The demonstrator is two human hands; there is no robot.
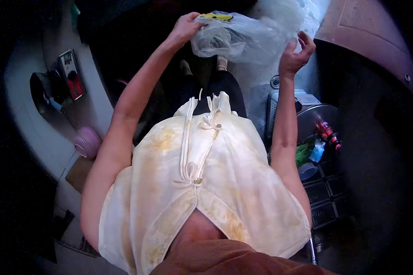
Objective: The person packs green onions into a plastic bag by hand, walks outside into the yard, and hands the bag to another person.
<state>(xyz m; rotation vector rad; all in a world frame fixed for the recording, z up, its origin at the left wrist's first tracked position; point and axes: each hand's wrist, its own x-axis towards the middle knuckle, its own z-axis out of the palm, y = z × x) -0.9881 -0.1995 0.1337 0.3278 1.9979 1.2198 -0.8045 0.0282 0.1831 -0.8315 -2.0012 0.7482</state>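
My left hand (188, 28) is closed on the left edge of a clear, crumpled plastic bag (236, 39). A small yellow piece with dark markings (215, 17) lies at the bag's top by my left fingertips; I cannot tell whether it is part of the bag. Beside the bag's right end is my right hand (297, 56), fingers bent and apart from the thumb, with nothing visible between them. The bag hangs between both hands, above my feet.
A basin (326, 110) with red, green and blue items stands below my right arm, near a light-blue box (273, 107). To the left are a pink ribbed object (87, 142) and a red-and-white box (72, 73). A reddish panel (367, 36) spans the upper right.
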